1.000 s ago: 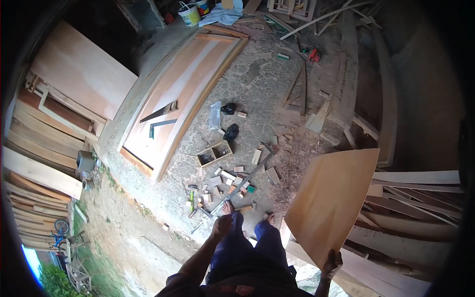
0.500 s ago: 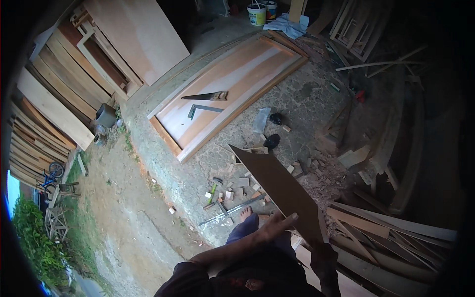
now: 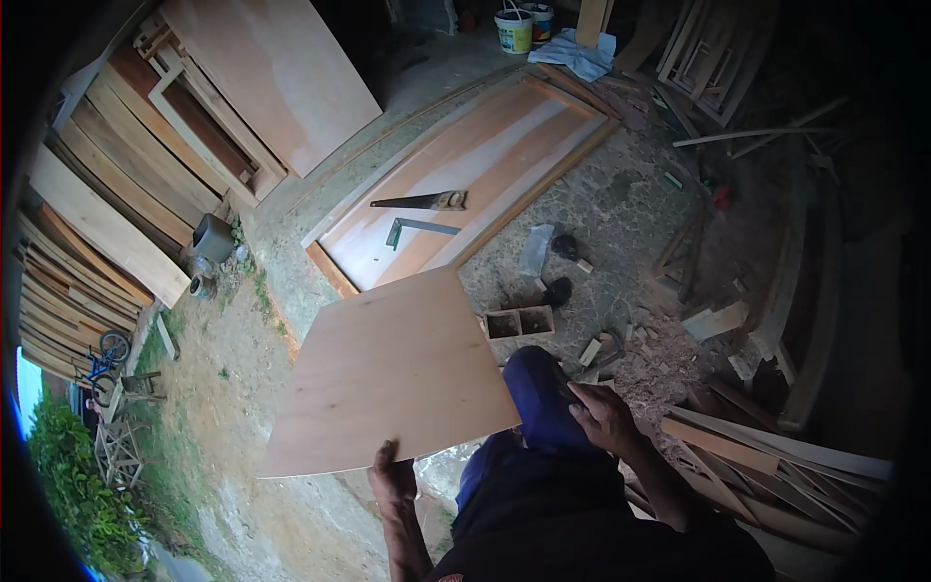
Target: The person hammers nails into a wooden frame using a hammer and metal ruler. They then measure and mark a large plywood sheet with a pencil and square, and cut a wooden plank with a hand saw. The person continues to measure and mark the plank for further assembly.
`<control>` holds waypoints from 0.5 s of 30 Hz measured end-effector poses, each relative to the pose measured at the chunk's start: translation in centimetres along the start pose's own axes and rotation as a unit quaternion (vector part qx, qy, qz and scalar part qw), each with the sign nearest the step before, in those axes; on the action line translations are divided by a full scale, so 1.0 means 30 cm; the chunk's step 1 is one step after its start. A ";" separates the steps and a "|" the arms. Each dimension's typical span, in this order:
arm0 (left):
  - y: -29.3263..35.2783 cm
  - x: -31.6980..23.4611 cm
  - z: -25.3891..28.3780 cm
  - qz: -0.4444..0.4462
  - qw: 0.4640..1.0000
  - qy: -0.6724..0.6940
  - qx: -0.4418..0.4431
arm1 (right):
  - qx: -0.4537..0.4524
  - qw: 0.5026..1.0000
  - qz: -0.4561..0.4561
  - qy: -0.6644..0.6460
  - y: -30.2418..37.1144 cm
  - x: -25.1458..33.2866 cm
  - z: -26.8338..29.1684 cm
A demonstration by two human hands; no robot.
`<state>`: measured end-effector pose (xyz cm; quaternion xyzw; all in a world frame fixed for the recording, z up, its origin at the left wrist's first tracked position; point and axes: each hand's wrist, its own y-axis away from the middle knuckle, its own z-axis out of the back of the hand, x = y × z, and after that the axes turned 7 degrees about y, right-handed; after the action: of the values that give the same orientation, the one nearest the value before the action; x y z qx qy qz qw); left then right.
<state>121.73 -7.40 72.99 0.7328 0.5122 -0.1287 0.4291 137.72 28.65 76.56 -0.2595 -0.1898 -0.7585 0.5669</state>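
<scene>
A flat piece of plywood [image 3: 398,373] with a pale brown face tilts out in front of me, left of my knees. My left hand [image 3: 391,475] grips its near edge, the thumb lying on top and the other fingers out of sight beneath. Off the plywood, my right hand [image 3: 603,419] is by my right thigh, loosely bent, its fingers apart and nothing visible in it. Beyond the plywood lies a large framed wooden panel [image 3: 529,136], partly covered by the plywood's far corner. On it rest a handsaw [image 3: 422,202] and a metal try square [image 3: 419,227].
A two-part wooden box [image 3: 519,323] sits on the concrete beside offcuts and shavings [image 3: 659,361]. Wood strips [image 3: 766,466] are piled at the right. Boards [image 3: 116,228] lean at the left, near a grey bucket [image 3: 212,238]. Paint pails [image 3: 514,31] stand at the back.
The plywood has swung from my right side over to the left and turned its broad face up. My right hand has let go of it, while my left hand holds its near edge.
</scene>
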 end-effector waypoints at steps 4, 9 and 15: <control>-0.124 -0.035 0.001 -0.070 0.995 0.021 -0.065 | 0.120 0.977 -0.175 -0.036 -0.085 -0.257 -0.105; -0.386 -0.048 -0.093 -0.131 0.988 0.048 -0.072 | 0.208 0.865 -0.331 -0.316 -0.306 -0.620 -0.272; -0.926 0.059 -0.210 -0.155 0.977 0.092 -0.115 | 0.351 0.930 -0.031 0.109 -0.760 -0.999 -0.276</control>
<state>97.02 1.50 61.84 0.5992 0.6679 -0.0664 0.4364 121.06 53.16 51.89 0.0457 -0.3888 -0.6844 0.6152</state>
